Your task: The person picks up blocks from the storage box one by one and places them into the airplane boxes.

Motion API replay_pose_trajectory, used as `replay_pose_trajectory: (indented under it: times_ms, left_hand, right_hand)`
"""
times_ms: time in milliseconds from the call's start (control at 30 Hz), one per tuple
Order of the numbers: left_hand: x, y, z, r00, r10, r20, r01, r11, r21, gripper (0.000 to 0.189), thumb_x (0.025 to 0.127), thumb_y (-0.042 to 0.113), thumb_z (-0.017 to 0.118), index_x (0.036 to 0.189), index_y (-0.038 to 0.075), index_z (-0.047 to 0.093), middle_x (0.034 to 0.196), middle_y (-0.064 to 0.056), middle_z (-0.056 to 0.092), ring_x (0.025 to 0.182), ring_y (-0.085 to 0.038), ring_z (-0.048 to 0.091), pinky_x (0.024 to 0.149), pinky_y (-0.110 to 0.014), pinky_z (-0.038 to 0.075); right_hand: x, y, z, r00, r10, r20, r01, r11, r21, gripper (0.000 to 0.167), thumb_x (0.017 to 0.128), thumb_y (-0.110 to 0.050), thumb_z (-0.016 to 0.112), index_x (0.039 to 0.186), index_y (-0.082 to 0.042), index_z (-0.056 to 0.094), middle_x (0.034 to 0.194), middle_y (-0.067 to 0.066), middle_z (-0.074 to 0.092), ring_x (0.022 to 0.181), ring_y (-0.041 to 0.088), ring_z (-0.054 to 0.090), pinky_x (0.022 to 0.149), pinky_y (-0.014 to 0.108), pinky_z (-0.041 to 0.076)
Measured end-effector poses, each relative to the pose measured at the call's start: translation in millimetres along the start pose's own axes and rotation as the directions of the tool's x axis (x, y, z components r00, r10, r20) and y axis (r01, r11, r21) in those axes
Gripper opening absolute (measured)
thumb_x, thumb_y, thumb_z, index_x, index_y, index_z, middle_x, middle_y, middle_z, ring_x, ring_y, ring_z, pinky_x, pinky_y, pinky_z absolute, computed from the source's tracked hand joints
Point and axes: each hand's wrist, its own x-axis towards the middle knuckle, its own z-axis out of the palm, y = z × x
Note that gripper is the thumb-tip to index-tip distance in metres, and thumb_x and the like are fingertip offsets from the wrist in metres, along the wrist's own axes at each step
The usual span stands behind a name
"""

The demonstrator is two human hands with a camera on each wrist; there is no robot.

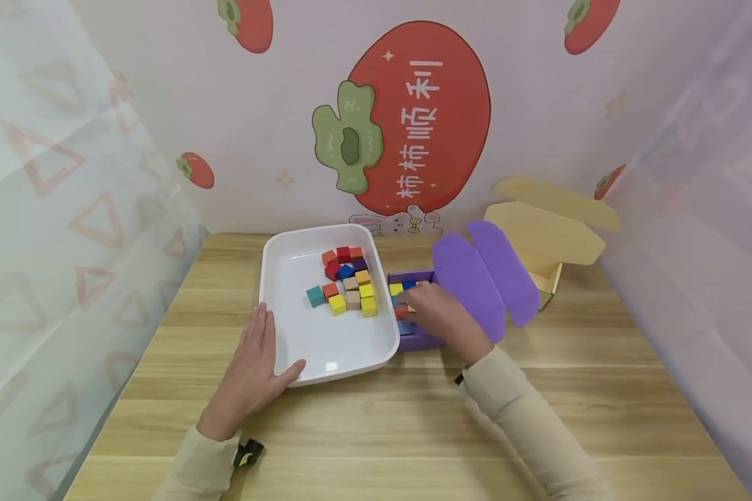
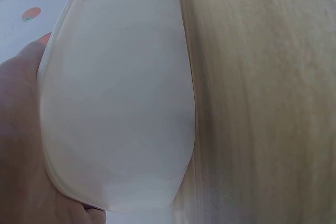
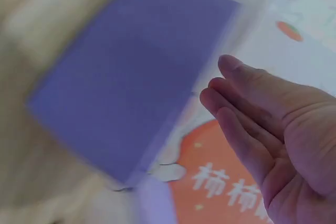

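My left hand (image 1: 251, 362) rests on the near left corner of a white tray (image 1: 294, 341), fingers straight along the left rim and thumb over the front rim. In the left wrist view the hand lies against the tray's outer wall (image 2: 121, 98). Colored wooden cubes (image 1: 353, 300) lie in the tray's right half. My right hand (image 1: 435, 309) reaches over an open purple box (image 1: 421, 342) holding more colored blocks, its fingertips close to a red block (image 1: 400, 313). In the right wrist view thumb and fingers stand apart, with nothing visible between them; the box side is blurred.
The purple box's lid (image 1: 470, 278) is folded back to the right. Behind it a yellow box (image 1: 542, 268) stands open. A wooden table (image 1: 376, 431) carries everything, with a printed backdrop (image 1: 276, 118) behind it.
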Motion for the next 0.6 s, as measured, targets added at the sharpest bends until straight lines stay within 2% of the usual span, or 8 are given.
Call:
replay_pose_trajectory:
  times_ms: [100,200,267,433,600]
  left_hand:
    - [-0.8,0.1,0.1,1.0,0.001,-0.004,-0.001,1.0,-0.003,0.112,0.097,0.058,0.063,0.165,-0.01,0.006,0.177,-0.025,-0.005,0.165,-0.046,0.002,0.13,-0.067,0.017]
    - [-1.4,0.2,0.0,1.0,0.002,-0.005,-0.002,1.0,-0.003,0.113,0.097,0.058,0.063,0.165,-0.01,0.005,0.177,-0.026,-0.005,0.165,-0.046,0.002,0.13,-0.066,0.017]
    - [-1.6,0.0,-0.1,1.0,0.002,-0.004,-0.002,1.0,-0.001,0.113,0.097,0.058,0.063,0.165,-0.01,0.005,0.177,-0.025,-0.005,0.165,-0.046,0.002,0.13,-0.066,0.017]
    - [-1.1,-0.9,0.3,1.0,0.005,-0.009,-0.005,1.0,-0.001,0.112,0.097,0.059,0.062,0.165,-0.009,0.006,0.177,-0.024,-0.005,0.165,-0.045,0.001,0.13,-0.066,0.018]
    - [-0.6,-3.0,1.4,1.0,0.015,-0.016,-0.015,1.0,0.003,0.113,0.097,0.063,0.06,0.166,-0.009,0.007,0.178,-0.024,-0.004,0.165,-0.044,0.002,0.13,-0.065,0.019]
  right_hand:
    - [12.0,-11,-15,1.0,0.018,0.018,-0.019,0.998,0.062,0.027,0.091,-0.016,0.084,0.117,-0.008,0.081,0.106,0.009,0.082,0.085,0.022,0.076,0.077,0.034,0.066]
    - [28.5,-24,-28,0.996,0.023,0.087,-0.034,0.992,0.119,0.038,0.091,-0.016,0.084,0.127,-0.009,0.078,0.123,0.012,0.079,0.107,0.027,0.078,0.091,0.039,0.065]
    - [41.1,-32,-33,0.99,0.02,0.139,-0.039,0.989,0.14,0.042,0.09,-0.017,0.084,0.131,-0.01,0.076,0.127,0.011,0.078,0.116,0.029,0.076,0.095,0.04,0.064]
    - [77.0,-48,-36,0.975,0.0,0.223,-0.042,0.982,0.183,0.044,0.089,-0.021,0.085,0.131,-0.013,0.076,0.125,0.007,0.078,0.115,0.023,0.074,0.099,0.036,0.062]
    - [112.1,-53,-21,0.975,-0.009,0.22,-0.038,0.978,0.206,0.038,0.092,-0.016,0.083,0.128,-0.012,0.077,0.123,0.007,0.078,0.108,0.019,0.071,0.102,0.033,0.06]
